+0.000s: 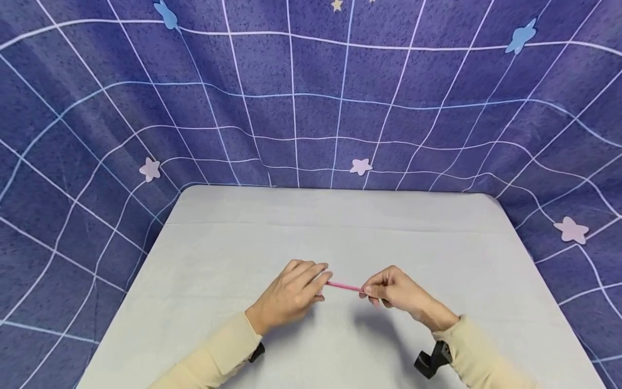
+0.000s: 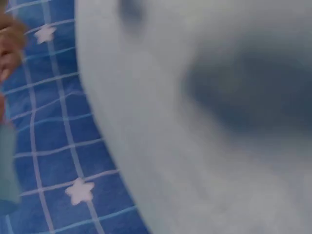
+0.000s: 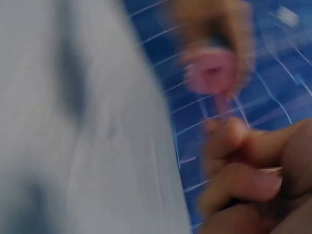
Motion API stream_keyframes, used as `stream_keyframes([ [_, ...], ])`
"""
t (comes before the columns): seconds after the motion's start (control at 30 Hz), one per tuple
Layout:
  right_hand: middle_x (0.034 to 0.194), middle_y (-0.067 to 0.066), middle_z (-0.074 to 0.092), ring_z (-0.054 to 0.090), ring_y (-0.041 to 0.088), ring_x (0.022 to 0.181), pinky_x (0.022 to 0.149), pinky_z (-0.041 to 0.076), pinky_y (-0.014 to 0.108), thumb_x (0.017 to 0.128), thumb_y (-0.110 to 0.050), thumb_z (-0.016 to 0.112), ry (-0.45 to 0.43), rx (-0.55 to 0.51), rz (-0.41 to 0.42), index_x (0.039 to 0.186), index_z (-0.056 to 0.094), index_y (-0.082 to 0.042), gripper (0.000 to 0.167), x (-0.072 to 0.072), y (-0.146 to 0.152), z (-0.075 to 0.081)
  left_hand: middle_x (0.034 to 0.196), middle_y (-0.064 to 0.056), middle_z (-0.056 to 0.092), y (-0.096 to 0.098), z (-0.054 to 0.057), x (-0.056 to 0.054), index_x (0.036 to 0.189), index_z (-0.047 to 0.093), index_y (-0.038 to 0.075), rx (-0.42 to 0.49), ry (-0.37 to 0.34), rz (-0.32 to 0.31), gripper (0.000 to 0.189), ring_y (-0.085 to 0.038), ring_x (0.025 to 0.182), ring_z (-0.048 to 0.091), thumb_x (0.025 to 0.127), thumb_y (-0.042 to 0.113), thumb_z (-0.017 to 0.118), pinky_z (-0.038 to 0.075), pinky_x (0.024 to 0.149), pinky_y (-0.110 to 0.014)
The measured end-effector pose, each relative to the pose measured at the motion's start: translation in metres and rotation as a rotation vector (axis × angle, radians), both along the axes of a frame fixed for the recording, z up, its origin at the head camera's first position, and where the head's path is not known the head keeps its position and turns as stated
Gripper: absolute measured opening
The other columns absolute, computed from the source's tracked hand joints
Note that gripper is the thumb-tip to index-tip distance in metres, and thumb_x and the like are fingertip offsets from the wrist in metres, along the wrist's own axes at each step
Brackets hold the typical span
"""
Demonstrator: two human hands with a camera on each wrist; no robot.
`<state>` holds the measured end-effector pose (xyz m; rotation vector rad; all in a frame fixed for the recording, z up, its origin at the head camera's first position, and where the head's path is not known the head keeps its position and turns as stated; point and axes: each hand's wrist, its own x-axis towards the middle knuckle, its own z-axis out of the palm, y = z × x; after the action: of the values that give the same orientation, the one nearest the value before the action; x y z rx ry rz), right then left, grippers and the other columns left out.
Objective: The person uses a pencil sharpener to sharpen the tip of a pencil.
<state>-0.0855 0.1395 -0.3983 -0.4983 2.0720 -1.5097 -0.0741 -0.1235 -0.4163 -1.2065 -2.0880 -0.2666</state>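
Above the white table (image 1: 252, 243), my left hand (image 1: 291, 292) grips a small round pink thing (image 3: 201, 78), mostly covered by the fingers in the head view. In the right wrist view it is blurred, with a small dark spot in the middle of its face. A narrow, straight pink strip (image 1: 344, 286) runs from it to my right hand (image 1: 396, 289). The thumb and index finger of that hand pinch the strip's far end, the other fingers curled beneath. At the left edge of the left wrist view, only part of a hand (image 2: 9, 48) shows.
A blue grid-patterned cloth (image 1: 311, 119) with star shapes hangs behind the table and down both sides. Black wrist mounts (image 1: 434, 359) sit at the cream sleeves (image 1: 214, 351). A pale blue-grey shape (image 2: 7, 168) edges into the left wrist view.
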Motion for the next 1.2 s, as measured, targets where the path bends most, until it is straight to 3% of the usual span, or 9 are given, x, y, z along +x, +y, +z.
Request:
stream_keyframes([
  [0.1,0.055,-0.007,0.055,0.028,0.001,0.040,0.039,0.021,0.016,0.091,-0.005,0.053,-0.274,-0.007,0.072,0.097,0.060,0.022,0.029,-0.006,0.006,0.004,0.109,-0.014,0.069,0.004,-0.012,0.004,0.109,0.065,0.002,0.066,0.113,-0.030,0.032,-0.022,0.093,0.065,0.099,0.027,0.047,0.051,0.083,-0.033],
  [0.23,0.058,-0.003,0.060,0.036,0.003,0.040,0.037,0.027,0.016,0.093,-0.010,0.055,-0.180,0.017,0.077,0.095,0.063,0.017,0.028,-0.008,0.007,-0.002,0.112,-0.014,0.068,0.007,-0.016,0.005,0.111,0.065,0.002,0.067,0.060,-0.003,0.030,-0.022,0.097,0.064,0.094,0.025,0.057,0.051,0.086,-0.033],
  [0.37,0.069,-0.003,0.066,0.050,0.001,0.050,0.043,0.040,0.017,0.087,-0.015,0.068,0.445,0.140,0.005,0.092,0.068,-0.005,0.012,-0.004,0.000,-0.018,0.112,-0.011,0.068,0.005,-0.008,-0.002,0.113,0.065,0.003,-0.026,-0.223,0.093,0.045,-0.022,0.099,0.064,0.077,0.026,0.076,0.051,0.087,-0.034],
  [0.53,0.080,-0.005,0.068,0.062,0.006,0.062,0.053,0.049,0.021,0.085,-0.017,0.070,1.401,0.280,-0.148,0.090,0.068,-0.011,0.008,-0.004,-0.010,-0.040,0.105,-0.006,0.071,-0.001,0.015,-0.015,0.115,0.066,0.004,-0.014,-0.845,0.165,0.047,-0.017,0.088,0.066,0.075,0.026,0.079,0.054,0.077,-0.032],
  [0.63,0.081,-0.001,0.069,0.064,0.012,0.064,0.051,0.048,0.022,0.093,-0.018,0.060,1.640,0.214,-0.214,0.090,0.071,-0.008,0.016,-0.008,-0.014,-0.045,0.094,-0.001,0.070,-0.004,0.029,-0.023,0.116,0.067,0.006,-0.015,-1.055,0.167,0.044,-0.011,0.079,0.059,0.078,0.026,0.077,0.051,0.072,-0.028],
  [0.77,0.076,0.000,0.069,0.062,0.012,0.060,0.046,0.041,0.020,0.095,-0.017,0.058,1.789,0.127,-0.294,0.086,0.073,-0.006,0.022,-0.012,-0.018,-0.042,0.084,0.004,0.065,-0.007,0.039,-0.031,0.115,0.067,0.008,-0.019,-1.114,0.134,0.042,-0.007,0.073,0.052,0.079,0.027,0.077,0.046,0.068,-0.023],
  [1.0,0.068,-0.004,0.066,0.052,0.006,0.050,0.042,0.040,0.016,0.097,-0.022,0.055,1.557,0.166,-0.222,0.082,0.072,-0.008,0.026,-0.009,-0.017,-0.031,0.094,-0.002,0.070,-0.003,0.033,-0.023,0.114,0.066,0.005,-0.007,-0.972,0.100,0.042,-0.011,0.080,0.063,0.077,0.021,0.078,0.053,0.075,-0.025],
  [1.1,0.064,-0.007,0.064,0.044,-0.002,0.048,0.042,0.036,0.012,0.092,-0.019,0.062,1.287,0.219,-0.163,0.081,0.072,-0.011,0.017,-0.005,-0.014,-0.027,0.104,-0.006,0.071,-0.002,0.021,-0.019,0.113,0.066,0.003,-0.039,-0.717,0.078,0.047,-0.018,0.095,0.066,0.073,0.023,0.081,0.053,0.085,-0.032],
  [1.2,0.061,-0.004,0.063,0.036,-0.006,0.047,0.042,0.030,0.012,0.087,-0.012,0.067,0.847,0.198,-0.093,0.081,0.073,-0.010,0.009,-0.007,-0.011,-0.020,0.109,-0.009,0.070,0.001,0.007,-0.016,0.111,0.066,0.002,-0.076,-0.396,0.083,0.052,-0.020,0.098,0.065,0.069,0.026,0.083,0.051,0.086,-0.033],
])
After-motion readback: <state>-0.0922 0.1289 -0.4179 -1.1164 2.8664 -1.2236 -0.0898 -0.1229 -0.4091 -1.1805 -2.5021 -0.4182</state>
